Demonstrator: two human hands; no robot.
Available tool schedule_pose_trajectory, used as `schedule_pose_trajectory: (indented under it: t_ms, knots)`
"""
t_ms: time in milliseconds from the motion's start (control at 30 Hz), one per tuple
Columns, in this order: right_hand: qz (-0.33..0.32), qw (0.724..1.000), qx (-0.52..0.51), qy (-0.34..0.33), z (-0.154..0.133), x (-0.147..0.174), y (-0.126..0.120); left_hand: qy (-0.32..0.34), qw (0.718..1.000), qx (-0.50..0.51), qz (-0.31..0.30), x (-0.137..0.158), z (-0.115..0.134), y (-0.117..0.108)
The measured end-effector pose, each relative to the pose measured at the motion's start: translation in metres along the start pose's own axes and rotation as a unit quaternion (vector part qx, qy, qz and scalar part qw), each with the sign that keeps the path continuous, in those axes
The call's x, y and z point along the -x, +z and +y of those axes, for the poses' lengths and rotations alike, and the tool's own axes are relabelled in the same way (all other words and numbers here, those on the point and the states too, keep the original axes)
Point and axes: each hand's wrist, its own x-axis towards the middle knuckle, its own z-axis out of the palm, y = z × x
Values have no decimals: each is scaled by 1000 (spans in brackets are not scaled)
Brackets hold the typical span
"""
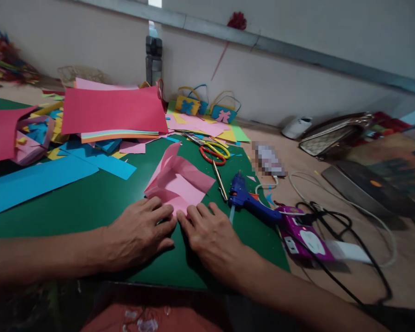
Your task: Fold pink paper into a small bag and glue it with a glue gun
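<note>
A folded sheet of pink paper point(185, 182) lies on the green board point(124, 200) in front of me, its back and left parts standing up like the walls of a box. My left hand point(143, 228) presses its fingers on the paper's near left edge. Close beside it, my right hand point(209, 233) has its curled fingers on the near right edge, thumb toward the left hand. Both hands grip or press the paper, and the fingertips partly cover that edge. To the right of the paper rest a pen point(220, 180) and a blue glue gun point(251, 200).
Red- and yellow-handled scissors point(214, 152) lie behind the pink paper. Stacked coloured sheets point(114, 110), blue strips point(44, 177) and small paper bags point(224, 113) stand around the back and left. A purple power strip point(304, 235) with tangled cables sits at right.
</note>
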Motion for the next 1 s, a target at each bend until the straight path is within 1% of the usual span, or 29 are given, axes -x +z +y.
schedule_pose_trajectory:
  t_ms: [133, 367, 533, 667, 800, 900, 1000]
  knots:
    - [-1, 1000, -5, 2, -1, -3, 2, -2, 1000, 4, 21, 2, 0, 3]
    - [20, 999, -6, -28, -5, 0, 5, 11, 999, 1, 44, 3, 2, 1]
    - [39, 999, 15, -4, -4, 1, 4, 7, 999, -2, 38, 3, 2, 1]
    - [56, 998, 11, -1, -4, 4, 7, 14, 999, -4, 43, 3, 0, 2]
    - [66, 997, 1, -40, -3, 5, 10, 29, 998, -6, 54, 4, -2, 5]
    - [56, 996, -2, -71, 0, 6, 8, 45, 997, -6, 66, 4, -3, 6]
    - [44, 995, 10, -85, 1, 6, 4, 49, 997, -5, 61, 5, -5, 5]
